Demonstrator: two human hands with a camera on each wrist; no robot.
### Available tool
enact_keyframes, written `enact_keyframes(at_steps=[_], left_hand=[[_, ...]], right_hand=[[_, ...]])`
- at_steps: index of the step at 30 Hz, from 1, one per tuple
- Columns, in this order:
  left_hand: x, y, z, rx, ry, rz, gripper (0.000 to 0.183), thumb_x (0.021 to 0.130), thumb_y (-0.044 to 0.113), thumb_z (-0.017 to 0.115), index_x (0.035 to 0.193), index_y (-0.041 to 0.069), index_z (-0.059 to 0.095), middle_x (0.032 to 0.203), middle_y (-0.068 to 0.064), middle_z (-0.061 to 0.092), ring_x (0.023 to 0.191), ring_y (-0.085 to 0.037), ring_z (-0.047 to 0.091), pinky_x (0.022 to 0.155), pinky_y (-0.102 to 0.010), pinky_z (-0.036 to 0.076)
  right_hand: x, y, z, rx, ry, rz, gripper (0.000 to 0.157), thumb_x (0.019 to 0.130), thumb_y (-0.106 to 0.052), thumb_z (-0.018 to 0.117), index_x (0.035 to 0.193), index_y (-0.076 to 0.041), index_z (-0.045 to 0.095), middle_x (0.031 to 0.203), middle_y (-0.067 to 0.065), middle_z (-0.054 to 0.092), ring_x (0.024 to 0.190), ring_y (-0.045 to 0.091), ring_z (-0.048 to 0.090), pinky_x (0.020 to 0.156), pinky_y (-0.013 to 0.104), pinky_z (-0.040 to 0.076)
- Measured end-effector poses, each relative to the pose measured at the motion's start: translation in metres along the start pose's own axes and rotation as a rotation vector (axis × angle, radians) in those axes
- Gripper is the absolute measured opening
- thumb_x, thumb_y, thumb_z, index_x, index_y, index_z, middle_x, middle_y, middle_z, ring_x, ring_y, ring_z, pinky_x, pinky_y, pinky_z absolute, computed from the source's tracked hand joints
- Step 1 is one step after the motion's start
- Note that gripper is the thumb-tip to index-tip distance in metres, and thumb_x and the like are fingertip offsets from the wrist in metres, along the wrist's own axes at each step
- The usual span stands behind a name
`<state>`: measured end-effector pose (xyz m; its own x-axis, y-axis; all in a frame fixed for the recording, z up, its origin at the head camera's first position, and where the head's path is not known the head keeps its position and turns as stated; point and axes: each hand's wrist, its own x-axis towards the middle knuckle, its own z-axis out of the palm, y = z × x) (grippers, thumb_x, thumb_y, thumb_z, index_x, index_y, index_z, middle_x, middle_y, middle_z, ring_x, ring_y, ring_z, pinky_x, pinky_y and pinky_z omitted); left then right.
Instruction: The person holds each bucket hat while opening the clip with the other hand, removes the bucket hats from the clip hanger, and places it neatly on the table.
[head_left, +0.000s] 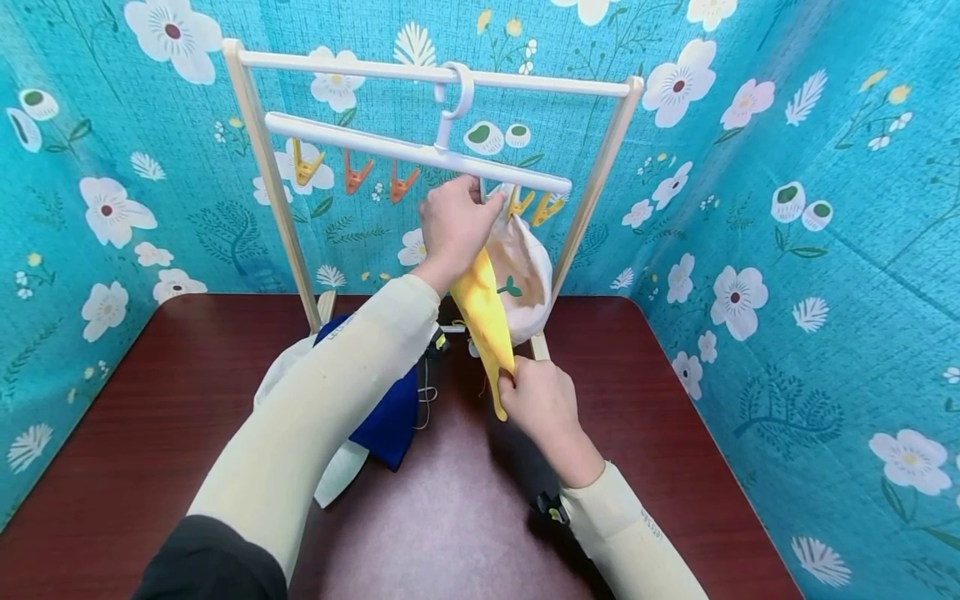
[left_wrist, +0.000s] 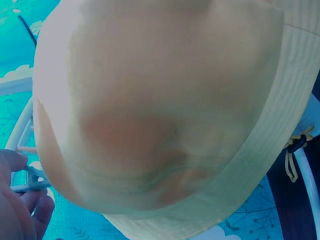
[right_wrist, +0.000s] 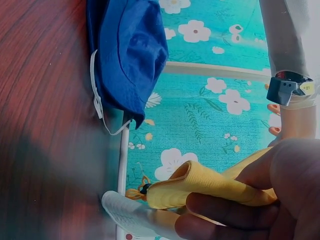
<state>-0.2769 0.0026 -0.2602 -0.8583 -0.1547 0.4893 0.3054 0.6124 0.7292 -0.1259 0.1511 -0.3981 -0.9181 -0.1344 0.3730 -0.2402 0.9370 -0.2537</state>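
Observation:
My left hand (head_left: 456, 221) is raised to the underside of a white hanger (head_left: 352, 143); in the left wrist view its thumb and fingers pinch a small clip (left_wrist: 31, 186). Below it a folded yellow hat (head_left: 483, 308) hangs down at a slant. Lower right, my right hand (head_left: 542, 407) grips the hat's bottom end; in the right wrist view thumb and fingers pinch its brim, beside a cord with a dark toggle. A cream hat (head_left: 531, 279) with a green sprout mark hangs from the hanger just behind, and fills most of the left wrist view.
The hanger hooks onto a wooden rack (head_left: 525, 82). Orange clips (head_left: 357, 172) and yellow clips (head_left: 547, 208) dangle from it. At the rack's left foot, a blue hat (head_left: 390, 421) with a white cord lies over pale cloth (head_left: 341, 473) on the dark red table (head_left: 97, 433). Flowered curtains surround everything.

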Motion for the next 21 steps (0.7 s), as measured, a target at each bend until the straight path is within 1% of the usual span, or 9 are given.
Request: enact_keyframes(at_steps=[4, 9, 12, 15, 19, 20, 21], left_hand=[[-0.002, 0.001, 0.002, 0.004, -0.006, 0.006, 0.043, 0.093, 0.048, 0.071, 0.071, 0.017, 0.051, 0.063, 0.003, 0.051, 0.067, -0.018, 0.042, 0.071, -0.03, 0.031], [-0.002, 0.0, 0.001, 0.01, -0.026, 0.015, 0.041, 0.093, 0.05, 0.071, 0.075, 0.018, 0.053, 0.072, 0.004, 0.059, 0.072, -0.017, 0.047, 0.073, -0.032, 0.035], [-0.002, -0.001, -0.002, 0.016, -0.043, 0.019, 0.039, 0.094, 0.051, 0.071, 0.078, 0.018, 0.055, 0.08, 0.003, 0.066, 0.076, -0.018, 0.051, 0.073, -0.033, 0.039], [-0.002, -0.003, -0.006, 0.038, -0.059, 0.022, 0.038, 0.093, 0.052, 0.071, 0.08, 0.019, 0.057, 0.087, 0.003, 0.069, 0.078, -0.018, 0.052, 0.073, -0.034, 0.041], [-0.002, -0.006, -0.011, 0.078, -0.083, 0.051, 0.038, 0.093, 0.054, 0.07, 0.082, 0.02, 0.059, 0.087, 0.003, 0.069, 0.076, -0.018, 0.054, 0.074, -0.034, 0.041], [-0.002, -0.007, -0.012, 0.085, -0.093, 0.057, 0.039, 0.094, 0.055, 0.069, 0.082, 0.019, 0.06, 0.086, 0.002, 0.069, 0.076, -0.019, 0.055, 0.074, -0.035, 0.041], [-0.003, -0.008, -0.012, 0.093, -0.099, 0.064, 0.039, 0.094, 0.056, 0.068, 0.084, 0.019, 0.062, 0.087, 0.002, 0.071, 0.078, -0.019, 0.057, 0.076, -0.035, 0.042]], right_hand=[[0.0, 0.001, -0.001, -0.003, -0.006, 0.003, 0.032, 0.089, -0.018, 0.066, 0.059, -0.019, 0.052, 0.047, -0.003, 0.046, 0.044, 0.019, 0.047, 0.04, 0.034, 0.036], [0.001, 0.0, -0.002, -0.001, -0.012, 0.006, 0.033, 0.089, -0.018, 0.065, 0.059, -0.02, 0.052, 0.047, -0.004, 0.046, 0.044, 0.019, 0.047, 0.04, 0.033, 0.036], [0.001, 0.0, -0.003, 0.007, -0.014, 0.005, 0.034, 0.089, -0.018, 0.065, 0.058, -0.02, 0.052, 0.046, -0.005, 0.045, 0.043, 0.018, 0.047, 0.04, 0.033, 0.036], [0.002, 0.001, -0.004, 0.014, -0.013, 0.006, 0.034, 0.089, -0.019, 0.065, 0.058, -0.02, 0.052, 0.046, -0.005, 0.046, 0.044, 0.018, 0.048, 0.04, 0.033, 0.036], [0.003, 0.003, -0.003, 0.013, -0.008, 0.019, 0.033, 0.089, -0.02, 0.065, 0.058, -0.02, 0.053, 0.047, -0.004, 0.047, 0.045, 0.019, 0.049, 0.041, 0.034, 0.037], [0.003, 0.004, -0.003, 0.014, -0.01, 0.023, 0.033, 0.09, -0.02, 0.065, 0.059, -0.02, 0.053, 0.047, -0.004, 0.047, 0.045, 0.019, 0.049, 0.041, 0.034, 0.037], [0.003, 0.004, -0.003, 0.016, -0.014, 0.026, 0.033, 0.09, -0.02, 0.065, 0.059, -0.02, 0.053, 0.047, -0.004, 0.048, 0.045, 0.019, 0.049, 0.041, 0.034, 0.037]])
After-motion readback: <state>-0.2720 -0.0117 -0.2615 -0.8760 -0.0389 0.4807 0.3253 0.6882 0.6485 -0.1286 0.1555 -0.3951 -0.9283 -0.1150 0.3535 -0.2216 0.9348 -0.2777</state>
